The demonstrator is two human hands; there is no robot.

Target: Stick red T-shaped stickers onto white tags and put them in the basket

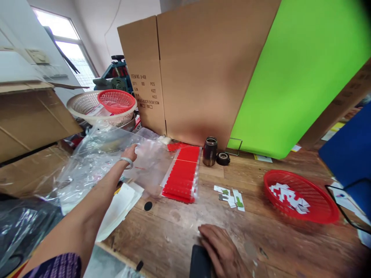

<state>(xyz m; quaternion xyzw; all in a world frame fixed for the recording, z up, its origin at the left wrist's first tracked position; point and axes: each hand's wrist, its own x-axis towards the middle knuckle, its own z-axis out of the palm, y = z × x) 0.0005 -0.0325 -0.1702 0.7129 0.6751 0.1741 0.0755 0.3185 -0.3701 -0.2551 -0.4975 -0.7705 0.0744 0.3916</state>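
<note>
My left hand [131,153], with a pale bangle at the wrist, reaches out over the clear plastic bags [150,158] at the left; its fingers look bent against the plastic, and what they hold, if anything, is hidden. My right hand [222,249] lies on the wooden table [174,239] near the front edge, fingers stretched out, beside a black flat object [199,262]. Between the hands, farther back, lies a stack of red strips [182,173] in clear plastic. Small white and green cards [232,197] lie right of the strips.
A dark open flask [210,151] and its lid [223,158] stand before a large carton [199,77]. A red basket [301,197] with white pieces is at the right. White papers [120,208] lie under my left forearm. Stacked baskets [101,108] stand at the back left.
</note>
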